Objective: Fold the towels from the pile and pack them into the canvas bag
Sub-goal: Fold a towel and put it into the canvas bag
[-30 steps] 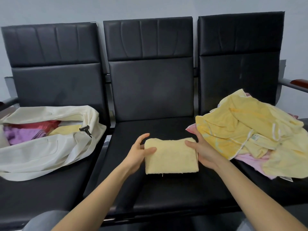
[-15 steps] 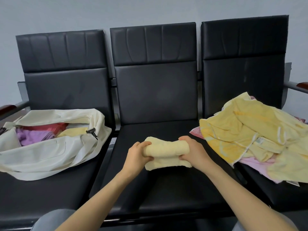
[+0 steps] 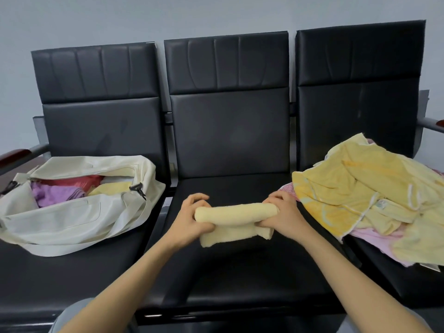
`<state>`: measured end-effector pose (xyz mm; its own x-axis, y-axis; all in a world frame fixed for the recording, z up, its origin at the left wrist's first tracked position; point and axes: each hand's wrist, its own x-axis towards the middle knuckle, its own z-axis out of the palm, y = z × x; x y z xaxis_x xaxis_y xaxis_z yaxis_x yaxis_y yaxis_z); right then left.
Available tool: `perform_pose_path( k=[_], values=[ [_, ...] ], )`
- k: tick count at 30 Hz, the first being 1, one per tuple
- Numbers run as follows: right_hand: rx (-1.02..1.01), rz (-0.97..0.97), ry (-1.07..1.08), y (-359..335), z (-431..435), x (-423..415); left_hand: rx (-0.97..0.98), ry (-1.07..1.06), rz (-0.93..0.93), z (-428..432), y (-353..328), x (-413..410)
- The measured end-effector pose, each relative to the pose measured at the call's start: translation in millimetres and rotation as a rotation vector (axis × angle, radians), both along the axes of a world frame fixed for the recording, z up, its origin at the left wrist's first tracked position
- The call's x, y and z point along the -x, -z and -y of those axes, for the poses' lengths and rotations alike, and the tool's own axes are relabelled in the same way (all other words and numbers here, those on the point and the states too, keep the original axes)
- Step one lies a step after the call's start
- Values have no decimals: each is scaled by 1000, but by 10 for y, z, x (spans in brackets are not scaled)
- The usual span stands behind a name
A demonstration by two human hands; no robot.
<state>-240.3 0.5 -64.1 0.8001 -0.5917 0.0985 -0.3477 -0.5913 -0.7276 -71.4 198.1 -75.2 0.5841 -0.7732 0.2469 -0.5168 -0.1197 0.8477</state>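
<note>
The towel pile [image 3: 374, 193] on the right seat runs off the frame edge. Its pink layers are mostly buried under yellow ones, so I can't count it. One canvas bag [image 3: 72, 212] gapes on the left seat, showing parts of three towels: purple, red and yellow. Of the three black seats, the middle seat [image 3: 230, 272] holds one half-rolled pale yellow towel [image 3: 234, 217]. The left hand [image 3: 192, 221] and right hand [image 3: 282, 213] each curl their fingers round an end of it.

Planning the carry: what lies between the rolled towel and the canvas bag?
Head view: your left hand on the towel end, then bare black seat up to the bag.
</note>
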Motion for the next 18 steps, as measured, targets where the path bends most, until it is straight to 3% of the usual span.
perform_pose_path(
  k=[3, 6, 9, 11, 16, 18],
  values=[
    [-584, 195, -118, -44, -18, 17, 84, 23, -407, -34, -45, -32],
    [-878, 237, -86, -2, -104, -70, 8, -54, -536, 0, -48, -25],
    [-945, 191, 18, 79, -153, -170, -3, -109, -713, 15, -15, -46],
    [-985, 151, 26, 109, -162, -216, -45, -102, -708, -23, 19, -91],
    [-1004, 44, -175, 87, -184, -296, -110, 123, -849, -206, 73, -301],
    [-954, -8, -206, 104, -178, -348, -144, 147, -825, -247, 63, -405]
  ],
)
